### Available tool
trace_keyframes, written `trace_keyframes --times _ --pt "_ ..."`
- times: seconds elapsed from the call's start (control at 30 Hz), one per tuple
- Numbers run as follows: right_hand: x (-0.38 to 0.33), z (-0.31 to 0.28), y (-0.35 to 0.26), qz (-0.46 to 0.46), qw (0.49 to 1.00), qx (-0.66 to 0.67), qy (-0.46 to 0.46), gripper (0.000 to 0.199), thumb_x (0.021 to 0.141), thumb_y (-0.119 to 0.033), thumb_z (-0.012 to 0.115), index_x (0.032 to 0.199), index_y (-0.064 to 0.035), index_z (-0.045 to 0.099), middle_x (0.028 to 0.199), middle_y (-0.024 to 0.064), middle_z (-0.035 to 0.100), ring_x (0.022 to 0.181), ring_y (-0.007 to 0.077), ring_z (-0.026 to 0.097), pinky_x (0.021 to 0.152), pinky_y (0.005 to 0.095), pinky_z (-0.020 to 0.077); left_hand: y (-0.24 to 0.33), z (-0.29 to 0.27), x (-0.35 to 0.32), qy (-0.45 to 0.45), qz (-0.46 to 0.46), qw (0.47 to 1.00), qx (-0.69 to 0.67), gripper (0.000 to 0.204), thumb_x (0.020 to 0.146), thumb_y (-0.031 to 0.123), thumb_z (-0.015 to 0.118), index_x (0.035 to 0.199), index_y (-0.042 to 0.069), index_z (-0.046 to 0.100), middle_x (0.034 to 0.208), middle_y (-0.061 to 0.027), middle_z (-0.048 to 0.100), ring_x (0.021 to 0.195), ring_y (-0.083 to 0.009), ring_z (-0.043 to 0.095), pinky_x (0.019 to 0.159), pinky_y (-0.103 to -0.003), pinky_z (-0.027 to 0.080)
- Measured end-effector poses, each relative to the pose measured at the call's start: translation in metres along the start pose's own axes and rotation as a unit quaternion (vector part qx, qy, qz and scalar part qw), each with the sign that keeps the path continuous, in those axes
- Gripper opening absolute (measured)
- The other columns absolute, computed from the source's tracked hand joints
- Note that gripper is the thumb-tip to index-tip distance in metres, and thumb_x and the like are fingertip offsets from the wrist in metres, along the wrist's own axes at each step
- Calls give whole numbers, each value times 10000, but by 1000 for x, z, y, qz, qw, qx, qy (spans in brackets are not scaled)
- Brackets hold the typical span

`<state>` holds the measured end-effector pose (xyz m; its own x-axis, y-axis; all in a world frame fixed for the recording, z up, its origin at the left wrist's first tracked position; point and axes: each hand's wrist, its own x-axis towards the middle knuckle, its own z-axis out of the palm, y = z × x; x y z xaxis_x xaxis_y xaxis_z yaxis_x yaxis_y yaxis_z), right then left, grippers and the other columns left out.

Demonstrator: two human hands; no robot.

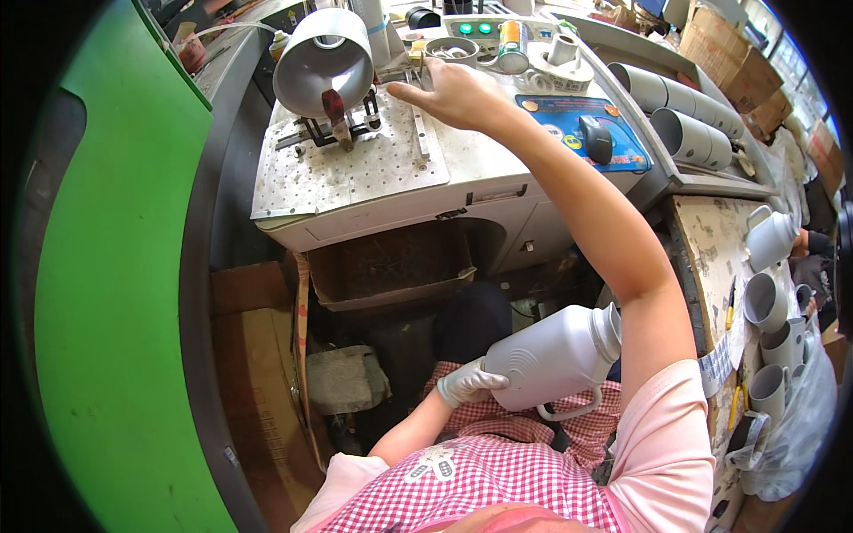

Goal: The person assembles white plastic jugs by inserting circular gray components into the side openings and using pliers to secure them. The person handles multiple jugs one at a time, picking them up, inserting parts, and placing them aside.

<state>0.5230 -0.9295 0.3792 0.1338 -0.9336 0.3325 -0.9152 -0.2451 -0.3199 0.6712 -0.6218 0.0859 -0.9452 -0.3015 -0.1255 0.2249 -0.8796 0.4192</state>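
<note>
On my lap, my left hand (471, 384) in a white glove is closed around the base end of a grey jug (551, 362), which lies tilted with its mouth toward the right and its handle below. My bare right hand (458, 93) reaches over the worktable, thumb stretched out and apart from the fingers; I see nothing in it. It is beside a metal rail on the perforated plate (400, 164). Left of it, a grey cylindrical vessel (324, 67) sits in a black holder (333, 129), its open end facing me. A red-handled brush (335, 111) leans in front of it.
A green machine panel (115, 266) stands at the left. Right of my hand are a small bowl (451, 51), a can (513, 46), a tape roll (562, 67) and a mouse (595, 139) on a blue pad. Grey cylinders (684, 138) and several jugs (771, 238) line the right side.
</note>
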Motion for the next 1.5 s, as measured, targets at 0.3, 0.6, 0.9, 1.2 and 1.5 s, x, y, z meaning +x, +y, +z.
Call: trace_keyframes --times 0.3,0.6,0.9,1.2,1.5 --pt "78 28 -43 18 996 91 -10 808 954 -609 561 1302 120 568 1118 230 744 1060 370 731 901 438 572 -1 0 1 6 -11 1000 -2 667 890 142 804 1484 38 519 1385 -86 633 1294 -209 580 1131 -389 437" --pt "29 31 8 -119 927 163 317 987 832 57 566 1631 -49 -4 1013 336 687 906 554 661 757 597 508 6 2 -4 1 -5 1000 -3 787 871 151 823 1542 16 435 1444 -109 593 1334 -225 562 1149 -405 426" --pt "-145 -59 120 -96 939 2 330 947 822 86 632 1640 -45 172 1109 286 705 921 480 688 764 485 563 16 16 1 17 -16 1000 0 826 828 158 847 1530 4 441 1426 -125 607 1311 -253 583 1132 -416 447" --pt "-263 -184 262 363 851 292 244 358 1028 -247 475 1126 56 640 863 120 752 615 160 677 489 265 526 10 8 0 41 -28 999 -6 817 786 115 851 1501 -7 475 1405 -116 628 1286 -258 606 1110 -420 467" --pt "-253 -225 385 431 699 541 180 180 1057 -146 493 1120 8 563 862 117 673 575 81 552 395 184 418 8 4 13 65 -40 997 -10 807 793 120 845 1497 -20 476 1388 -108 639 1266 -243 619 1105 -392 465"
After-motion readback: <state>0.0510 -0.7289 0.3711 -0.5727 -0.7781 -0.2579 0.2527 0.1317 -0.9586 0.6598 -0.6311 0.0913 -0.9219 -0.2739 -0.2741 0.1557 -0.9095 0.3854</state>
